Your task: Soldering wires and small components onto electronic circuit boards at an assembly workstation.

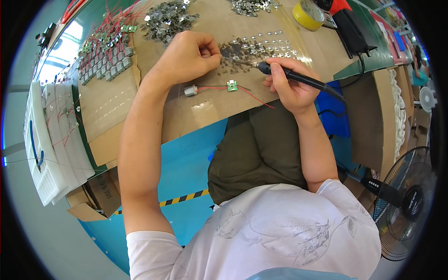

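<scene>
On the cardboard sheet (pixel 186 120), a small motor (pixel 190 91) is laid just on the near side of both hands, wired to a green circuit board (pixel 232 86) to its right; they are untouched by either hand and appear to be kept there for short reach. Small metal tabs (pixel 275 42) are set out in rows farther off, presumably so that each can be met singly, while a loose heap of metal pieces (pixel 168 21) is left at the far left. Wired motors (pixel 105 65) are grouped at the left, seemingly to be kept apart from the working area.

A soldering iron (pixel 304 79) is grasped by the right hand (pixel 295 88) in a pen-like grip, judged to favour fine control; its tip is directed left, over the dark-specked patch. The left hand (pixel 193 53) is bent inward at the wrist with fingers curled. A thin strand (pixel 225 58) appears to be pinched there and directed toward the tip; contact between them cannot be confirmed.
</scene>
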`<action>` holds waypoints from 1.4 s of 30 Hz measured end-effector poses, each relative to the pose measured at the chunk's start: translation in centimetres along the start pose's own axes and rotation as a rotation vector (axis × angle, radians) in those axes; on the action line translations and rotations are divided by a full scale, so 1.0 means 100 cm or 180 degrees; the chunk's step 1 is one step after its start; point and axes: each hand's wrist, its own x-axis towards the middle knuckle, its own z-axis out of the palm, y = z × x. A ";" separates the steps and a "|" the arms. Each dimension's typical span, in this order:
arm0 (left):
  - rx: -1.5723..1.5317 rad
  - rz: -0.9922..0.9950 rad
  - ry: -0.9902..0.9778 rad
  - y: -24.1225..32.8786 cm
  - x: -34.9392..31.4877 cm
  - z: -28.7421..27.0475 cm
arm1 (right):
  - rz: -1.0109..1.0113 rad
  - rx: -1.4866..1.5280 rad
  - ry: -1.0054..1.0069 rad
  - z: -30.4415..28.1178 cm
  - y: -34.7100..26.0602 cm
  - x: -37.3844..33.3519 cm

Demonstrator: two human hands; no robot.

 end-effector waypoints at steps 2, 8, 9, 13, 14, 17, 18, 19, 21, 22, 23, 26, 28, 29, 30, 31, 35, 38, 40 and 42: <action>-0.0009 0.0000 -0.0016 0.000 0.001 0.001 | 0.0055 0.0018 0.0025 0.000 0.000 -0.001; 0.0056 0.0026 -0.0015 0.000 0.000 0.000 | -0.0041 -0.0111 -0.0005 -0.001 0.000 -0.001; 0.0070 0.0012 -0.0037 0.000 0.000 0.000 | 0.0032 -0.0055 0.0033 -0.001 0.000 -0.001; 0.0105 0.0004 -0.0033 0.000 0.000 0.001 | 0.0027 -0.0017 0.0021 -0.001 0.000 -0.001; 0.0126 0.0030 -0.0022 0.000 -0.001 0.001 | 0.0014 -0.0027 0.0013 0.000 -0.001 -0.001; 0.0138 0.0050 -0.0038 0.002 -0.001 0.000 | 0.0032 -0.0041 0.0012 -0.001 -0.001 0.000; 0.0130 0.0036 -0.0056 0.002 0.000 0.000 | 0.0060 -0.0038 0.0010 -0.001 -0.001 0.000; 0.0135 0.0044 -0.0056 0.001 0.000 0.000 | 0.0054 -0.0039 0.0017 -0.001 -0.001 0.000; 0.0133 0.0148 0.0002 -0.002 0.000 0.002 | 0.0069 0.0025 0.0022 0.000 -0.001 0.000; 0.0140 0.0160 0.0006 -0.002 0.000 0.002 | 0.0057 0.0024 0.0029 0.000 -0.001 0.000; 0.0123 0.0121 -0.0008 -0.001 0.000 0.001 | 0.0047 -0.0007 0.0022 -0.001 0.000 0.001; 0.0093 0.0078 -0.0014 0.000 0.000 0.001 | 0.0063 0.0021 0.0004 -0.001 -0.001 0.001; 0.0077 0.0070 -0.0003 0.000 0.000 0.000 | 0.0090 0.0079 -0.0013 0.000 -0.003 0.001; 0.0016 0.0040 -0.0004 0.000 0.000 0.000 | 0.0137 0.0167 0.0014 -0.001 -0.004 0.000; -0.0045 0.0010 -0.0002 0.000 0.000 0.000 | 0.0183 0.0256 0.0039 -0.001 -0.005 -0.001; -0.0036 0.0024 0.0014 0.000 0.000 -0.001 | 0.0160 0.0256 0.0038 -0.002 -0.004 -0.002; -0.0058 0.0023 0.0047 0.001 -0.001 -0.002 | 0.0228 0.0547 0.0171 -0.002 -0.002 -0.003; -0.0130 -0.0047 0.0071 0.003 0.001 -0.005 | 0.0118 0.0345 0.0103 -0.003 -0.012 0.003; -0.0185 -0.0122 0.0079 0.000 0.001 -0.006 | 0.0192 0.0006 -0.0134 -0.001 -0.026 0.005; -0.0332 -0.0148 0.0402 -0.002 0.003 -0.007 | 0.0226 -0.0371 -0.0443 0.002 -0.028 0.004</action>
